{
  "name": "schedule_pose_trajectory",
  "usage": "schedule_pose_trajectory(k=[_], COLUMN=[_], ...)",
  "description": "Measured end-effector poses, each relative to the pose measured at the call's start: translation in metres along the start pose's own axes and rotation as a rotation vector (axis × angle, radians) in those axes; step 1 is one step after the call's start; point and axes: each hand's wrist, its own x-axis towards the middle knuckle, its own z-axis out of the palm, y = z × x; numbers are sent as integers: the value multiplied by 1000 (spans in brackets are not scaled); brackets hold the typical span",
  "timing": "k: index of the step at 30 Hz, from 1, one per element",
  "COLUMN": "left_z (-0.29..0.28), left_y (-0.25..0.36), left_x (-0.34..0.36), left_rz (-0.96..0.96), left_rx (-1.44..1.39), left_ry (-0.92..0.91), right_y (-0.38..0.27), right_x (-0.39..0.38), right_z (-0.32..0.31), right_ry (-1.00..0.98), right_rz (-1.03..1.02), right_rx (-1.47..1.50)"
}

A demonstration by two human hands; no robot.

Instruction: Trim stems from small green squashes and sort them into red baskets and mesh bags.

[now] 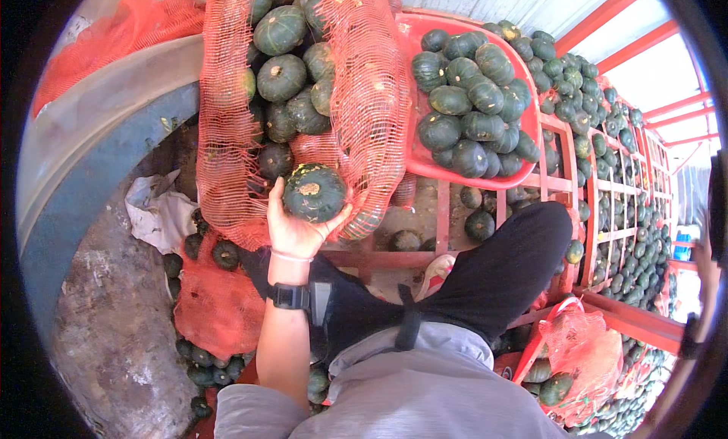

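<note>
My left hand [298,230] grips a round, dark green kabocha squash [312,193] from its near side. A pale, rough patch shows on its top. The squash is at the mouth of an orange-red mesh bag [371,105], whose sides are spread apart. Inside the bag lie several more kabocha squashes [281,78]. At the far right edge, my right forearm is raised, in shadow and blurred. What shows of my right hand [708,283] runs into the dark rim, so its fingers cannot be made out.
Right of the bag, a red plastic tub [528,162] holds a heap of squashes. Red metal railings [607,185] hold back a large pile farther right. A blue-grey curved edge [83,166] is at the left. Filled mesh bags [220,306] lie near my legs.
</note>
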Motion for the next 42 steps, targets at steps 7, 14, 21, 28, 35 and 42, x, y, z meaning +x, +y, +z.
schedule_pose_trajectory(k=[7, 14, 21, 28, 35, 42], left_z=[22, 29, 21, 6, 6, -93], left_y=[-24, -34, -60, -83, -57, 90], left_x=[-35, -64, -66, -54, -36, 8], left_rz=[33, 179, 260, 122, 483, 730], left_rx=[38, 322, 274, 395, 1656, 2455], left_ry=[-63, 186, 306, 300, 202, 583], right_y=[-316, -364, -384, -385, -355, -315], right_x=[-3, -20, -56, -78, -63, -23], right_z=[110, 139, 143, 175, 166, 183], right_ry=[-238, -155, -1032, -1021, -1070, -774], right_rz=[-767, -1002, -233, 216, 455, 520], right_rx=[659, 683, 1698, 2033, 2139, 2076])
